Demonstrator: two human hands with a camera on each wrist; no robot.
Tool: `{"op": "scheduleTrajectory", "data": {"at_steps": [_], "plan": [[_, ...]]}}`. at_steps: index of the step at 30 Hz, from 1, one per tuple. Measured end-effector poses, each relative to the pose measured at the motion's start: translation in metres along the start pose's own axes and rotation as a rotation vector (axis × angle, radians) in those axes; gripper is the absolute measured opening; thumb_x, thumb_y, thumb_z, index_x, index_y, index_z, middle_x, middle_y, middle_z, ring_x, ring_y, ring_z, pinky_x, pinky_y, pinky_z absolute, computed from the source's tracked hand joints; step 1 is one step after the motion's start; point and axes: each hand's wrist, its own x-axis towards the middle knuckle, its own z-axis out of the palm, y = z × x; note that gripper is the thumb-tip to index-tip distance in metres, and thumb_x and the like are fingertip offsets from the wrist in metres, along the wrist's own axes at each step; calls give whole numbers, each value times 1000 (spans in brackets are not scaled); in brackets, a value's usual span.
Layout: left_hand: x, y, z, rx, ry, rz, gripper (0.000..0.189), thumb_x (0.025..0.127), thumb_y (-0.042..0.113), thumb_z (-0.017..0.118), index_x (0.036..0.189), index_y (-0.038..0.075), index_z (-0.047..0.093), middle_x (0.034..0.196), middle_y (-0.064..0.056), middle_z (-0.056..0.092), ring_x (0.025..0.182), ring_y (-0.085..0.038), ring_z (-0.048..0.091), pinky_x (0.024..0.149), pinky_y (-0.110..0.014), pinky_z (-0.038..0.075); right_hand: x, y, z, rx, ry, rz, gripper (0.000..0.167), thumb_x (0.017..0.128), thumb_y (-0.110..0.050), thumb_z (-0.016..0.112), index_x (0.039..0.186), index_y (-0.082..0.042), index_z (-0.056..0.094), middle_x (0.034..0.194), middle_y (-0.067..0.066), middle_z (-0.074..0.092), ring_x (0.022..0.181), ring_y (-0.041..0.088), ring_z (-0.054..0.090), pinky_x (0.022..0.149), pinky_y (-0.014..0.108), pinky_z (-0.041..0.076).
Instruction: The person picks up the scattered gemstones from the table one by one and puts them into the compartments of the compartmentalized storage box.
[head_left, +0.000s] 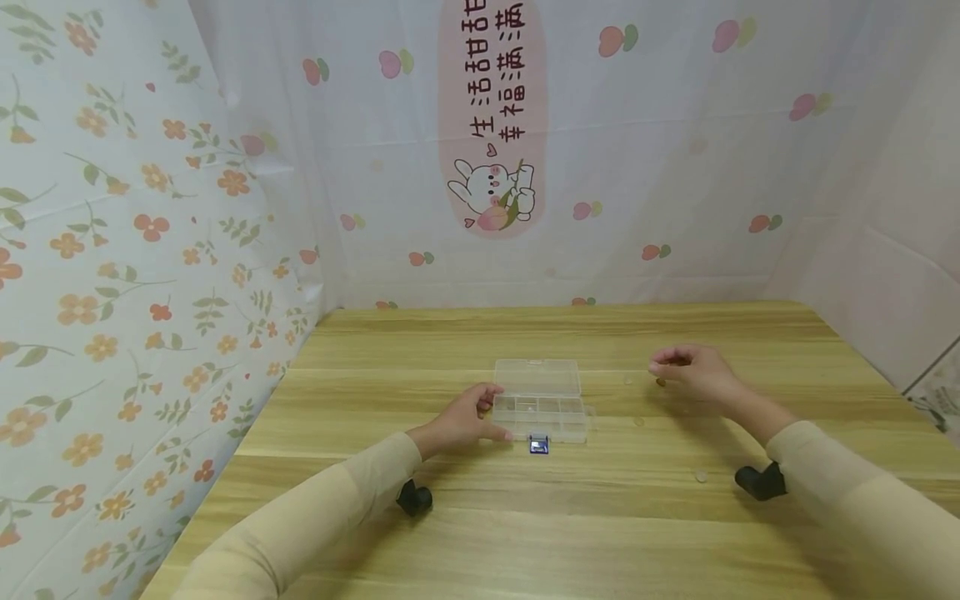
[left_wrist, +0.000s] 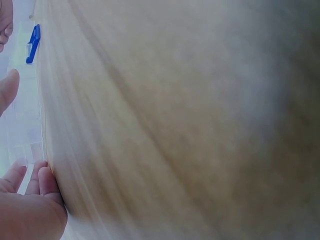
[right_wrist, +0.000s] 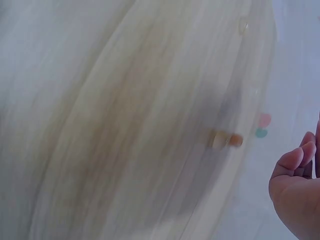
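Note:
A clear plastic compartment box (head_left: 540, 417) lies on the wooden table with its lid (head_left: 537, 377) folded back and a blue latch (head_left: 539, 444) at the front. My left hand (head_left: 468, 417) grips the box's left end, fingers at the end and thumb along the front. Off to the right, my right hand (head_left: 697, 372) hovers above the table, fingers curled in toward the thumb; whether they pinch anything cannot be seen. Just beneath its fingertips is a small brown piece (head_left: 661, 382), and the right wrist view shows a pale clear piece (right_wrist: 219, 139) beside it.
Other small clear pieces lie on the table: one (head_left: 628, 380) behind, another (head_left: 639, 422) right of the box, and a round one (head_left: 701, 476) nearer me. Black wrist mounts (head_left: 415, 498) hang under both sleeves. Patterned cloth (head_left: 637, 167) hangs behind the table.

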Motion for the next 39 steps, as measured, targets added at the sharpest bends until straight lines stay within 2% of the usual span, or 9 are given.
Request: {"op": "scheduleTrajectory", "data": {"at_steps": [6,12,21,27,39], "plan": [[0,-1,0,-3,-1,-6,73,76,18,85,137,5,48,120,-6,49,107,-22,45,96,-38,40,-1,-11,13,16,-13,0,40,93,-31,67,114,3,62,101,13,63,92,34,55,72,37,50],[3,-3,-1,0,2,-2,75,75,20,86,138,6,48,120,-6,50,108,-22,45,97,-40,39,-2,-21,23,33,-36,-17,38,94,-29,66,114,3,61,105,13,60,98,34,54,79,41,49],[4,-5,0,-11,-4,-9,75,74,21,86,138,7,48,121,-6,49,109,-23,45,97,-41,39,-1,-30,38,74,-32,-37,37,93,-24,69,113,6,62,99,12,60,88,23,55,76,37,50],[3,-5,0,-12,-2,-9,75,75,21,86,138,7,48,122,-6,49,109,-23,45,97,-40,39,0,-35,48,94,-50,-34,33,93,-21,68,112,6,62,97,11,59,89,28,52,72,35,49],[2,-3,0,-11,-3,0,74,75,19,86,137,6,48,119,-5,49,107,-22,45,96,-39,39,4,-43,69,122,-44,-49,28,91,-17,71,107,4,65,91,8,60,80,19,52,66,28,48]]}}
